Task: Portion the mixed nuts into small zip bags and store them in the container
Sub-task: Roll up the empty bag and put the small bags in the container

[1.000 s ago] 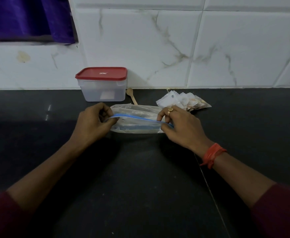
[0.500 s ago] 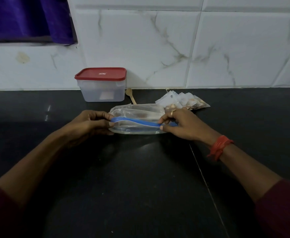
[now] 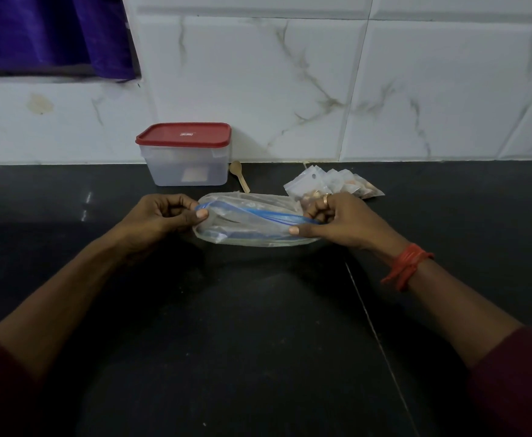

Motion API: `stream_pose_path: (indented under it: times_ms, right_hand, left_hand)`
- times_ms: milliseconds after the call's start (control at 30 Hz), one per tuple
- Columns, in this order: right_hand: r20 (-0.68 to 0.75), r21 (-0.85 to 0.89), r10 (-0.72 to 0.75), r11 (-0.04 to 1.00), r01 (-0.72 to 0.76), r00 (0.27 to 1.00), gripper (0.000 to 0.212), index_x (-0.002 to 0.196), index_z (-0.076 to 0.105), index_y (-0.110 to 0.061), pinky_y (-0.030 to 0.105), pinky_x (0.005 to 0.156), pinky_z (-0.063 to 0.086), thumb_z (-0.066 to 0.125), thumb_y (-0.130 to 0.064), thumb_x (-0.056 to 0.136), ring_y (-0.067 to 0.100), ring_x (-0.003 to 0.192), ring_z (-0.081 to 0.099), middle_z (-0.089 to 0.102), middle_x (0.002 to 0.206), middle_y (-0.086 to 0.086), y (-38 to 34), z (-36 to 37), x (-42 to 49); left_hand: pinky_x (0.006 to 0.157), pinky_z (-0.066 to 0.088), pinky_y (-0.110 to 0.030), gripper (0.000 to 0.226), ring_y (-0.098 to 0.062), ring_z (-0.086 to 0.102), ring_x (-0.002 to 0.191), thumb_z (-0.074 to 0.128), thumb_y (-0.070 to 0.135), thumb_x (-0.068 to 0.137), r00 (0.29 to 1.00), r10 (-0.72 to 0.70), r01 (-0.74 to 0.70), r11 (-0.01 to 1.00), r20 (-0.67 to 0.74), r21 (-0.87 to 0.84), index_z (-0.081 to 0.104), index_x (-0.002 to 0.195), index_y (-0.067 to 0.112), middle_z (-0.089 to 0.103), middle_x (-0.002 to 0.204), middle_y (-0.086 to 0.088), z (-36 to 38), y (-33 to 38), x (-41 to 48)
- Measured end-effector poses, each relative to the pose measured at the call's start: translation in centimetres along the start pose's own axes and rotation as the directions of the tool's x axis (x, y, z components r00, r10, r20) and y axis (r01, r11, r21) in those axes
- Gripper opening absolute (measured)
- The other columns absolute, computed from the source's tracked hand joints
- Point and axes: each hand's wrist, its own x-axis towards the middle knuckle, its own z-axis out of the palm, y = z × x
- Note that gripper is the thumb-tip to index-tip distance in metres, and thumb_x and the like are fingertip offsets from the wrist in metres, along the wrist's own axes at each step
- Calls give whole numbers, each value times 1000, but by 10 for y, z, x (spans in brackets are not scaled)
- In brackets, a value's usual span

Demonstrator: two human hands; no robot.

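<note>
A large clear zip bag [image 3: 248,227] with a blue seal strip lies on the black counter [image 3: 258,326]. My left hand [image 3: 163,219] pinches the seal's left end. My right hand [image 3: 340,220] pinches its right end, thumb on the front edge. Behind the right hand lies a pile of small zip bags [image 3: 337,184] with nuts inside. A clear container [image 3: 187,162] with a red lid, shut, stands against the wall behind my left hand.
A small wooden spoon [image 3: 239,178] lies between the container and the small bags. A white marble-tiled wall [image 3: 321,74] rises behind the counter. A purple curtain [image 3: 44,29] hangs at the top left.
Both hands stay on the ends of the large bag's blue seal. The bag's mouth gapes a little wider now, and the seal strip sags across it.
</note>
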Motion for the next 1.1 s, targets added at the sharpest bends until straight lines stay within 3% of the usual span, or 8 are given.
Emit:
stream_pose_path:
  times_ms: [100, 200, 367, 467, 633, 767, 933, 1100]
  right_hand:
    - [95, 122, -20, 992, 9, 995, 14, 76, 71, -24, 14, 66, 44, 81, -32, 82, -1, 66, 57, 65, 68, -12, -3, 0, 0]
    - [221, 509, 4, 852, -119, 975, 12, 94, 71, -12, 25, 75, 54, 67, -2, 88, 10, 82, 67, 72, 87, -1, -4, -2, -3]
    - [311, 740, -99, 650, -175, 945, 44, 119, 68, -9, 30, 84, 58, 81, -16, 77, 19, 101, 70, 72, 112, 9, 4, -6, -3]
    - [250, 797, -41, 576, -182, 967, 60, 121, 68, -10, 29, 80, 60, 87, -26, 66, 18, 99, 70, 73, 111, 7, 4, -1, -2]
    - [29, 652, 164, 745, -143, 986, 31, 96, 70, -17, 17, 49, 48, 83, -20, 68, 9, 63, 58, 72, 80, 2, -6, 9, -3]
    - [-223, 529, 198, 847, -52, 955, 24, 82, 66, -15, 19, 40, 46, 75, 7, 82, 5, 43, 55, 58, 65, 1, -12, 10, -2]
    - [-516, -60, -96, 995, 75, 851, 25, 72, 66, -22, 27, 58, 52, 67, 3, 74, 12, 52, 60, 57, 62, -2, -11, 23, -2]
    - [-486, -219, -207, 969, 111, 849, 33, 73, 61, -32, 29, 63, 54, 68, 1, 76, 11, 62, 62, 63, 72, -2, 4, 19, -3]
  left_hand:
    - [62, 55, -20, 57, -11, 68, 69, 90, 52, 54, 999, -27, 24, 996, -30, -87, 72, 84, 7, 72, 80, -5, -1, -3, 0]
    - [59, 55, -24, 63, -15, 64, 69, 87, 53, 59, 998, -54, 48, 987, -35, -150, 74, 95, 3, 72, 88, -11, -1, -3, -1]
    - [76, 61, -30, 50, -25, 73, 96, 88, 35, 61, 992, -125, 114, 921, -5, -372, 77, 101, 6, 72, 113, -19, 0, -1, -3]
    - [81, 60, -31, 79, -25, 72, 103, 99, 32, 48, 992, -108, 123, 897, 58, -425, 70, 115, 4, 71, 115, -18, -2, -1, -3]
    - [69, 61, -26, 66, -16, 72, 83, 98, 32, 48, 997, -76, 83, 918, 33, -388, 71, 103, 6, 74, 99, -9, 9, 1, -2]
    - [46, 48, -17, 19, -16, 63, 64, 78, 9, 72, 986, -74, 43, 979, -151, -200, 62, 82, 7, 72, 86, -10, 16, 11, -4]
    - [47, 53, -20, 19, -17, 64, 52, 72, -5, 82, 874, 201, -57, 947, -442, 318, 60, 78, 9, 66, 76, -12, 29, 12, -7]
    - [37, 40, -19, 25, -11, 47, 40, 78, 16, 82, 968, 178, -123, 951, -178, 284, 58, 72, 6, 53, 55, -6, 16, 19, -11]
